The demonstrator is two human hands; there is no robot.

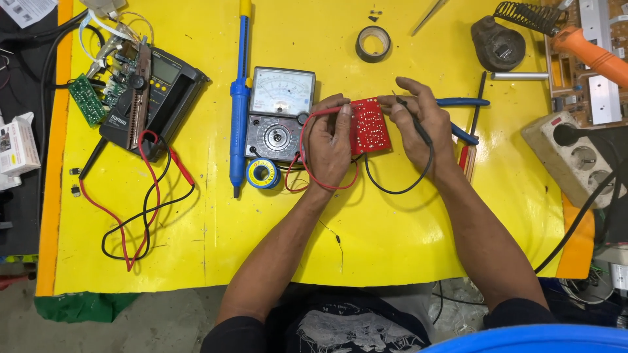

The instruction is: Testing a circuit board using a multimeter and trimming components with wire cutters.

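Note:
A small red circuit board [369, 127] lies on the yellow table top [261, 235] between my hands. My left hand [328, 142] holds the red test probe, its red lead [322, 185] looping below the hand, with the tip at the board's left edge. My right hand [420, 124] holds the black test probe [416, 123], tip at the board's upper right corner, its black lead [399, 189] curving below. Both leads run toward the grey analog multimeter [279, 111] just left of my left hand.
A blue desoldering pump [240, 98] and a solder spool [263, 174] sit left of the meter. A black digital meter with loose boards [140, 91] lies far left. Tape roll [373, 44], blue-handled pliers [461, 117], soldering iron stand [500, 42] and white power strip [575, 153] lie right.

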